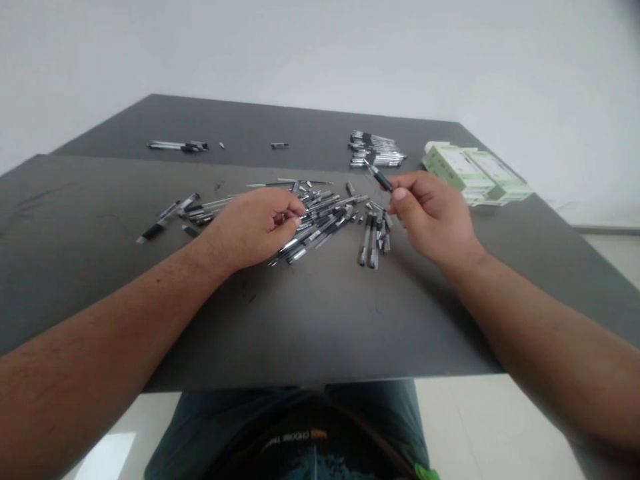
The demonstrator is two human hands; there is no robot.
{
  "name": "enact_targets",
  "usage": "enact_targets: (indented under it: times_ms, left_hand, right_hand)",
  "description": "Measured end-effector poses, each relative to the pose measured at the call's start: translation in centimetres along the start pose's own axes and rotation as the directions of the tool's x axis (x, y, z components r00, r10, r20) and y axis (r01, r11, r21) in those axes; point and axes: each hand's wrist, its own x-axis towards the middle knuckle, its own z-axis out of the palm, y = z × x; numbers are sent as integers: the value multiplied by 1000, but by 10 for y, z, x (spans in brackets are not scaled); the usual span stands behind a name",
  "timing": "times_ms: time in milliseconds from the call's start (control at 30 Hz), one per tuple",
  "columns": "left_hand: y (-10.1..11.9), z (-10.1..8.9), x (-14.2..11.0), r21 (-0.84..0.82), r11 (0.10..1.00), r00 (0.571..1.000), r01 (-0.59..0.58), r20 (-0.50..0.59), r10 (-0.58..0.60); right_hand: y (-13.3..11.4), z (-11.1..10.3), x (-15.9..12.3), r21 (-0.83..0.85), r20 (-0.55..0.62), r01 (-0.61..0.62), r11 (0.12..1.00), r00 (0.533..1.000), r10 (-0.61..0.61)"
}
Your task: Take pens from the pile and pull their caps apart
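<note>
My right hand (434,212) pinches a pen (381,179) with a black grip, its clear end tilted up and to the left. Over the left part of a loose pile of pens and pen parts (320,230), my left hand (257,223) has its thumb and fingertips closed together. What they hold, if anything, I cannot make out. Just below my right hand lie two capped pens (369,240) and several small caps (383,237). More pens (205,210) are partly hidden behind my left hand, and another pen (153,231) lies farther left.
Along the back of the grey table (320,333) lie a small bundle of pens (177,146), a short pen piece (279,145) and a neat stack of pens (375,149). Green and white boxes (475,173) stand at the right. A wall rises behind.
</note>
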Motion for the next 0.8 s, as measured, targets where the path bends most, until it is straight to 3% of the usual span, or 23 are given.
enact_targets:
  times_ms: [133, 300, 500, 633, 800]
  left_hand:
    - [4, 1, 4, 20, 998, 998, -62, -9, 63]
    - [21, 2, 26, 62, 968, 969, -242, 65, 238]
    - [42, 27, 69, 111, 902, 907, -417, 119, 404]
    - [47, 49, 93, 136, 874, 879, -467, 179, 442]
    - [48, 62, 106, 201, 872, 889, -447, 210, 407]
  right_hand:
    - [7, 2, 5, -2, -58, 25, 1000, 998, -25]
    - [13, 5, 9, -4, -88, 39, 999, 995, -39]
    - [16, 8, 12, 14, -89, 38, 999, 995, -36]
    - [19, 9, 14, 22, -76, 18, 1000, 997, -16]
    - [22, 8, 16, 20, -71, 20, 1000, 997, -19]
